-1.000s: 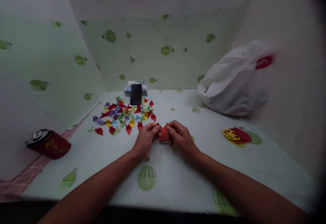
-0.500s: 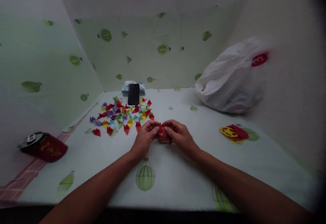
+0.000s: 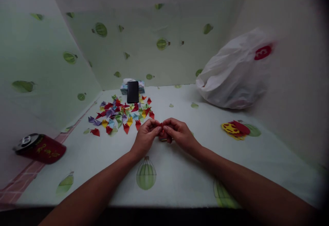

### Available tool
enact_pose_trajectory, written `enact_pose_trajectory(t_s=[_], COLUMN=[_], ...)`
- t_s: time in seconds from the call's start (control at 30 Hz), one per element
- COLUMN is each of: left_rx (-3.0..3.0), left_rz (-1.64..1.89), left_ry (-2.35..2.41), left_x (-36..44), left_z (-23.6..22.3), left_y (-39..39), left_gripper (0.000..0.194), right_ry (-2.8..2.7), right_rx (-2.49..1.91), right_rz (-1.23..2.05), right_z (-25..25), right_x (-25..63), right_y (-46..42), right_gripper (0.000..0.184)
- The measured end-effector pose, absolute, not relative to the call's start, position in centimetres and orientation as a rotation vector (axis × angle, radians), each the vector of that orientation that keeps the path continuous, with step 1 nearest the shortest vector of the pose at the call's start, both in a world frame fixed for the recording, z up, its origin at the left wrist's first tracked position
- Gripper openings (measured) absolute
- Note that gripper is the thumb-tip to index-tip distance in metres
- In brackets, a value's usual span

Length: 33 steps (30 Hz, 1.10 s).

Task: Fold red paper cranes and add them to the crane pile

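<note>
We see both hands meeting near the middle of the desk (image 3: 180,171), which is covered with a pale green cloth printed with balloons. The left hand (image 3: 144,138) and the right hand (image 3: 180,135) have their fingertips pinched together on a small red paper piece (image 3: 162,133). Most of that piece is hidden behind the fingers and thumbs, so we can make out only a sliver of red between them and cannot tell its folded shape. It sits just above the cloth; whether it touches the surface is unclear.

Toward the far left corner lies a scatter of folded paper pieces (image 3: 120,113) in red, yellow, purple, green and blue, small enough that single shapes blur into one another. At the back of that scatter a black phone (image 3: 133,91) leans on a tissue box (image 3: 132,85), which it mostly covers.

Beyond the left edge a red can (image 3: 41,148) lies on its side, its print too dim to read. Near the far right corner a white plastic bag (image 3: 233,75) slumps against the wall, a red mark on it blurred. By the right edge lies a stack of red and yellow paper (image 3: 235,129), its pattern indistinct. The forearms are cut off by the bottom of the view.
</note>
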<state>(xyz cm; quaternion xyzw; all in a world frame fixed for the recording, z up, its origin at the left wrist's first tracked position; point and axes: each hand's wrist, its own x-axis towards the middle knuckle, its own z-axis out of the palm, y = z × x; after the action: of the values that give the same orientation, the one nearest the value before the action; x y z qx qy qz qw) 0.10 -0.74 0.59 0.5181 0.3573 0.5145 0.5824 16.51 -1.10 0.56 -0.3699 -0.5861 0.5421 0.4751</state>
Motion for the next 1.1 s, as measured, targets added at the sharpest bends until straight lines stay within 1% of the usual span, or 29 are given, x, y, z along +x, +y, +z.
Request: enact_pose_trajectory(t_s=[0.1, 0.2, 0.33, 0.47, 0.57, 0.73, 0.83, 0.93, 1.1], left_rx=[1.224, 1.234, 1.253, 1.247, 1.254, 1.245, 1.241, 1.251, 1.263], left_rz=[1.177, 1.157, 1.169, 1.167, 1.170, 1.190, 1.181, 1.177, 1.164], left_ry=[0.823, 0.802, 0.803, 0.806, 0.819, 0.889, 0.914, 0.904, 0.859], left_x=[0.00, -0.07, 0.03, 0.25, 0.26, -0.01, -0.08, -0.04, 0.05], left_z=[0.61, 0.62, 0.53, 0.38, 0.28, 0.21, 0.24, 0.26, 0.21], left_y=[-0.70, -0.66, -0.69, -0.85, -0.87, -0.67, -0.57, -0.59, -0.70], left_gripper=[0.025, 0.025, 0.023, 0.023, 0.024, 0.025, 0.024, 0.025, 0.026], right_ry=[-1.442, -1.504, -1.588, -1.606, -1.574, -1.456, -1.449, -1.528, -1.714], right_rx=[-0.882, -0.890, -0.948, -1.005, -0.999, -0.947, -0.941, -0.968, -1.066], right_rz=[1.359, 1.316, 1.158, 1.040, 1.088, 1.309, 1.332, 1.223, 0.897], right_z=[0.50, 0.66, 0.97, 1.04, 0.96, 0.70, 0.60, 0.63, 0.98], right_x=[16.63, 16.75, 16.78, 16.65, 16.61, 16.64, 16.63, 16.68, 16.90], right_y=[-0.91, -0.90, -1.22, -1.60, -1.57, -0.96, -0.75, -0.83, -1.20], right_gripper=[0.024, 0.021, 0.015, 0.013, 0.015, 0.023, 0.024, 0.020, 0.014])
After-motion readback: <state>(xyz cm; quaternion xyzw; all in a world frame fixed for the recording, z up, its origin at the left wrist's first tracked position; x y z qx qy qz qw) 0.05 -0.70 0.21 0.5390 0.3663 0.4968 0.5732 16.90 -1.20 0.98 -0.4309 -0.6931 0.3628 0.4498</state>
